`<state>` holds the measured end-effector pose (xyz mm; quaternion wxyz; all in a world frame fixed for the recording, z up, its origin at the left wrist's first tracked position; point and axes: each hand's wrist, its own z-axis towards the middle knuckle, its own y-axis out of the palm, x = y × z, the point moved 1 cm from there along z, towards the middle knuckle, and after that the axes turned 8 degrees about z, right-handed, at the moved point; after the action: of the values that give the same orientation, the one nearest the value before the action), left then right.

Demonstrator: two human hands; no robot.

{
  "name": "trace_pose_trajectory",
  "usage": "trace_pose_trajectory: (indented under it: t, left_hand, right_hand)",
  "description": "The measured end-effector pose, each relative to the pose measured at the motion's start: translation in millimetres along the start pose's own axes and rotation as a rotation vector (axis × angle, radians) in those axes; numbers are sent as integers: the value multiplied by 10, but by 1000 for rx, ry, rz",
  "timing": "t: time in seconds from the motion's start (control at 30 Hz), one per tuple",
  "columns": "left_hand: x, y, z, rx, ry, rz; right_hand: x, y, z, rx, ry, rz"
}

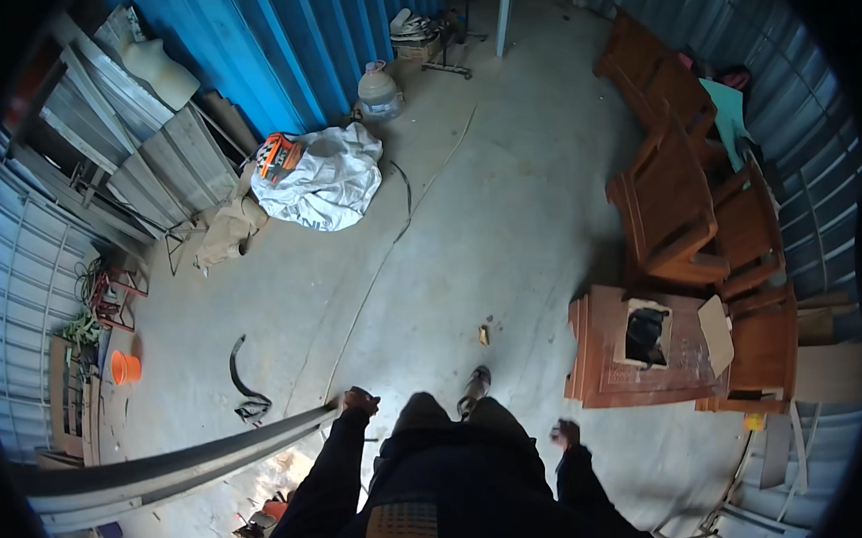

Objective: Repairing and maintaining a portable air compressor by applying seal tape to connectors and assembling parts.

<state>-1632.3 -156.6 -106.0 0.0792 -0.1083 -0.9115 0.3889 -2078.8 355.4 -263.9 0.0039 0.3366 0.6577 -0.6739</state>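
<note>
My left hand [361, 400] is beside the end of a long grey metal beam [185, 464], which runs from the lower left toward my body. Its fingers look curled in, and I see nothing in them; whether it touches the beam is unclear. On my other side, my right hand [564, 433] hangs low over the floor with loosely bent fingers, apart from any object. One shoe [475, 387] shows ahead of my dark clothing.
Carved wooden furniture [669, 201] stands along the right wall. A low wooden table [598, 358] there bears an open cardboard box [715, 334]. A silvery sack [336, 187], an orange bucket [126, 367] and a black strap [238, 369] are to the left. A cable [378, 271] crosses the floor.
</note>
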Motion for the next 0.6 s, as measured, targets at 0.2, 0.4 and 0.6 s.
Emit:
trace_pose_trajectory:
  t: [0.2, 0.4, 0.6]
  left_hand:
    - [548, -925, 1275, 425, 132, -363]
    - [875, -1167, 2713, 103, -32, -155]
    - [1219, -1918, 4207, -335, 118, -280]
  right_hand:
    - [-315, -1850, 4482, -5, 581, 991]
    - [-650, -1942, 6905, -28, 544, 1010]
    - [216, -1462, 7765, -684, 914, 1033]
